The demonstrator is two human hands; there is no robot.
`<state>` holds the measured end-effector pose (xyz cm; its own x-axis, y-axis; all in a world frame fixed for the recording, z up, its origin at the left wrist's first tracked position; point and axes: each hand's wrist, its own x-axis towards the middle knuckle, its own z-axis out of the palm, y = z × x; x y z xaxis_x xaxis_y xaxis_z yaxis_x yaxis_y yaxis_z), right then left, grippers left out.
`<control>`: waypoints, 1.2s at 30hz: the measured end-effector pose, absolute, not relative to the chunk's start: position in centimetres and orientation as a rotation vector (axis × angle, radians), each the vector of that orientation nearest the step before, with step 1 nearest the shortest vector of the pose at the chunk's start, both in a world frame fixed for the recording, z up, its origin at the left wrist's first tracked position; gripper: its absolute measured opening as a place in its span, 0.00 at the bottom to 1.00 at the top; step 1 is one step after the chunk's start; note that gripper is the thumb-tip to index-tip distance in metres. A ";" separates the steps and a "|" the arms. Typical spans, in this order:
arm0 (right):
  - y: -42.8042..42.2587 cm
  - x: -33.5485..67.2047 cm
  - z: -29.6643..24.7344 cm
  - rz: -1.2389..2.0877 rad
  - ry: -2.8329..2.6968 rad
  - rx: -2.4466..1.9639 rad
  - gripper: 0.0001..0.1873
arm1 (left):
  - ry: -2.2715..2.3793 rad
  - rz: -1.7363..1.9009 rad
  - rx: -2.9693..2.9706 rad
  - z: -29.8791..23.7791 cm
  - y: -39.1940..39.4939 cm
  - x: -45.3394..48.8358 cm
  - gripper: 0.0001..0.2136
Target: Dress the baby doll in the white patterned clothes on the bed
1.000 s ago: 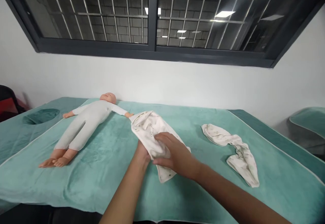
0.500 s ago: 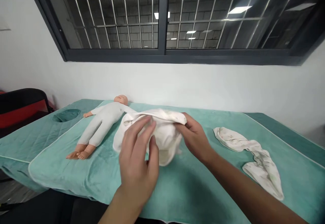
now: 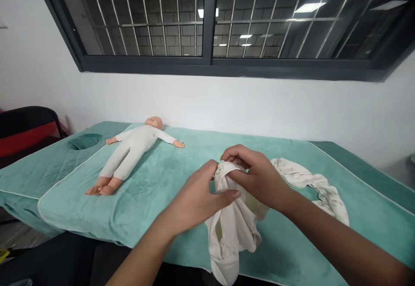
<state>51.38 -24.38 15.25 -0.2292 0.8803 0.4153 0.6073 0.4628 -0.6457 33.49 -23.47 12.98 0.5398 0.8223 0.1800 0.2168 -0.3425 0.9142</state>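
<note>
A small white baby garment (image 3: 231,234) with a faint print hangs bunched in front of me, its lower end dangling by the bed's front edge. My right hand (image 3: 259,175) pinches its upper edge between thumb and fingers. On its left side, my left hand (image 3: 197,197) grips the same edge, with the thumb lying across the front of the cloth and the fingertips partly hidden behind it. A baby doll (image 3: 138,145) in a white body lies on its back at the left, arms spread and feet toward me.
Another white printed garment (image 3: 303,174) lies crumpled to the right, partly behind my right forearm. Green plush covers the bed (image 3: 194,147), which has a round hole (image 3: 84,141) at its left. A red and black chair (image 3: 29,134) stands at far left; a barred window (image 3: 207,22) is above.
Both hands have brought the garment rightward and nearer to me, turning it so that it hangs down. My left hand has closed on its edge. The doll's arm at its right is now uncovered.
</note>
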 end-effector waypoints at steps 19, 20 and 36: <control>-21.8 55.2 16.1 -0.148 -2.069 -1.937 0.15 | 1.830 1.289 2.661 14.1 -19.8 30.1 0.19; -21.4 55.6 15.9 -0.162 -2.017 -1.937 0.15 | 1.853 1.237 2.653 14.2 -19.4 29.9 0.20; -22.3 58.5 14.5 0.053 -1.875 -1.627 0.18 | 1.435 0.920 2.506 14.5 -19.7 28.7 0.31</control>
<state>58.54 -22.27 14.54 -0.0218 0.8992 0.4371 0.8730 0.2302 -0.4300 28.65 -19.68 14.54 0.3692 0.8142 0.4480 0.7469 -0.5469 0.3783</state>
